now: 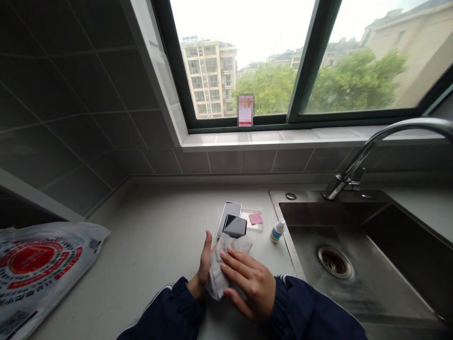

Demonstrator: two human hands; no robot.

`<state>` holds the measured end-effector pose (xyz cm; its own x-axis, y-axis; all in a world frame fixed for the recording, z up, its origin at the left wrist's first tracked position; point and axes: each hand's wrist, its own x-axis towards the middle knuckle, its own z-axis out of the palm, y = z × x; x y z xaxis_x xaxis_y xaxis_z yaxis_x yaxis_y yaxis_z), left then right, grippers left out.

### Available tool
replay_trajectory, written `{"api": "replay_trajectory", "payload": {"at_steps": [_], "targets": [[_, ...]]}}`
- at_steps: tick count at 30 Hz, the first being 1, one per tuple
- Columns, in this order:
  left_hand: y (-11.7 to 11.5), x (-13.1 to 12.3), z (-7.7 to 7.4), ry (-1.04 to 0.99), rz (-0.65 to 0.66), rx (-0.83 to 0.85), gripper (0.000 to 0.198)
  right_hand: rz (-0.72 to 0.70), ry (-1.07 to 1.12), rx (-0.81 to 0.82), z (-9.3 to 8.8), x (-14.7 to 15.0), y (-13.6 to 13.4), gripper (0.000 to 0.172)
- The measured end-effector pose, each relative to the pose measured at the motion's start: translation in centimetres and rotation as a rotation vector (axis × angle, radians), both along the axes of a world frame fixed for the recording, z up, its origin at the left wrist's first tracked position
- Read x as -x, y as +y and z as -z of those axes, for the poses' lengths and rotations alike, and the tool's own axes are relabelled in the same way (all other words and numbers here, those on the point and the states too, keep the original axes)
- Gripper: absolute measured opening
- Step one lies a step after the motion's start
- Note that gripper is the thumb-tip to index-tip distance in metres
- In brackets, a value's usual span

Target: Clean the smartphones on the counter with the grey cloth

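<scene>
Cloth (218,270), white, clamped between left hand (205,259) and right hand (249,285), both pressed together over it. Best kept flat, taut, worked with light even pressure. Just beyond the fingertips, dark phone (235,226); further right, small bottle (278,230).

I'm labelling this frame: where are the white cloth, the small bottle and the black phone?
white cloth (235,243), head view, its upper part
small bottle (277,232), head view, its white body
black phone (235,226), head view, middle of its dark face

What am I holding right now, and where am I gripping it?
A white cloth, held between both hands: the left hand backs its left edge, and the right hand presses over its lower middle.
</scene>
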<state>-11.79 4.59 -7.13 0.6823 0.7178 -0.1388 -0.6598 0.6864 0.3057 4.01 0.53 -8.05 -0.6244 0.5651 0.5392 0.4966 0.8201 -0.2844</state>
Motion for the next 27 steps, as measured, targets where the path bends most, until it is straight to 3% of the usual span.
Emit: {"api": "replay_trajectory", "payload": {"at_steps": [4, 7, 9, 13, 16, 27], "targets": [[0.1, 0.2, 0.2, 0.075, 0.094, 0.003, 0.1, -0.097, -0.013, 0.02, -0.2, 0.0, 0.2, 0.052], [0.1, 0.2, 0.7, 0.138, 0.122, -0.062, 0.101, -0.059, -0.001, 0.012, 0.0, -0.1, 0.7, 0.05], [0.0, 0.1, 1.1, 0.15, 0.09, -0.107, 0.093, 0.006, -0.005, 0.005, 0.1, -0.3, 1.0, 0.051], [-0.4, 0.1, 2.2, 0.159, -0.099, -0.18, 0.067, 0.126, -0.018, -0.01, 0.4, -0.8, 1.7, 0.056], [-0.5, 0.1, 2.7, 0.141, -0.081, -0.248, 0.061, 0.211, 0.009, -0.021, 0.6, -1.0, 1.9, 0.059], [-0.9, 0.3, 1.0, 0.267, 0.028, -0.293, 0.07, 0.279, 0.071, -0.043, 1.0, -1.3, 2.6, 0.058]]}}
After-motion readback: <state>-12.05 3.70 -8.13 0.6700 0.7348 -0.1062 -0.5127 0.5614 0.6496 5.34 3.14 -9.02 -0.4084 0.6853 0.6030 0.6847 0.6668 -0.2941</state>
